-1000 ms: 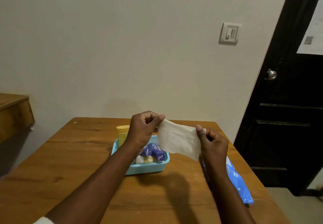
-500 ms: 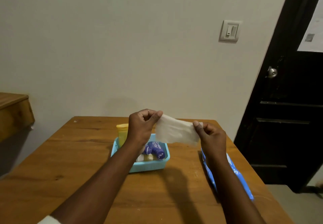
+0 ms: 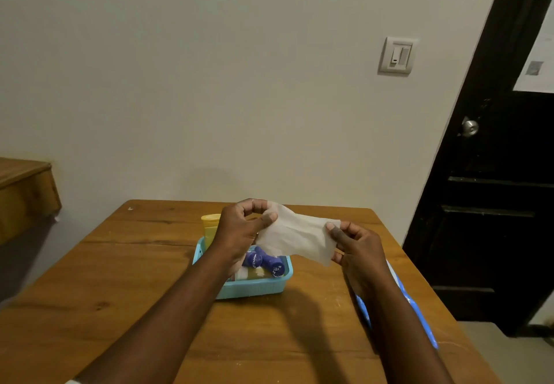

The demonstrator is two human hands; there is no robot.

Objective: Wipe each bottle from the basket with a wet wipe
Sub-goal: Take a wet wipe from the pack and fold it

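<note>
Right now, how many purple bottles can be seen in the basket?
2: both purple bottles lie side by side in the blue basket, just right of the left forearm. Others may be hidden beneath that arm.

Head view, forward-down over table

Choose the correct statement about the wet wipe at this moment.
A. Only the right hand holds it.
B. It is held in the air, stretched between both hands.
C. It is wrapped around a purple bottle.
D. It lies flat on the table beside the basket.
B: the wet wipe spreads above the basket, pinched at one end by the left hand and at the other by the right hand.
</note>
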